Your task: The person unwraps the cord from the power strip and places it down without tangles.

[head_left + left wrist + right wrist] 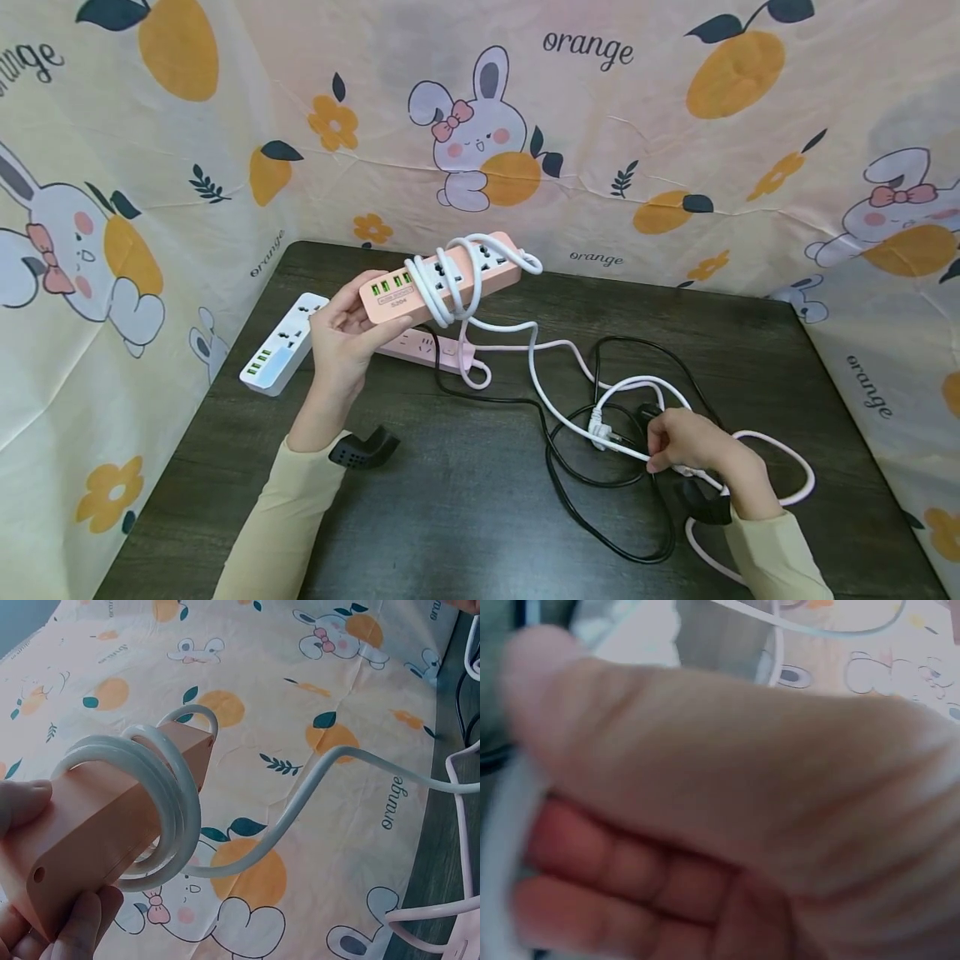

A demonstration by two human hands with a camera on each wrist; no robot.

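My left hand [341,333] grips the end of a peach power strip [390,298] with green USB ports, raised over the back of the table. Several loops of its white cord [533,350] wrap around the strip's middle and far end. From these loops the cord runs down to the right. My right hand [693,437] pinches that cord between thumb and fingers, low over the table at the right. In the left wrist view, the thumb and fingers clasp the strip's plain underside [97,825]. The right wrist view shows the blurred cord [506,847] at the fingertips.
A white power strip [279,352] lies at the left, and a pink power strip [423,350] lies behind the raised one. Black cord [551,467] coils across the middle right, tangled with white cords and a white plug [599,430]. Printed cloth [480,25] walls the table's back and sides.
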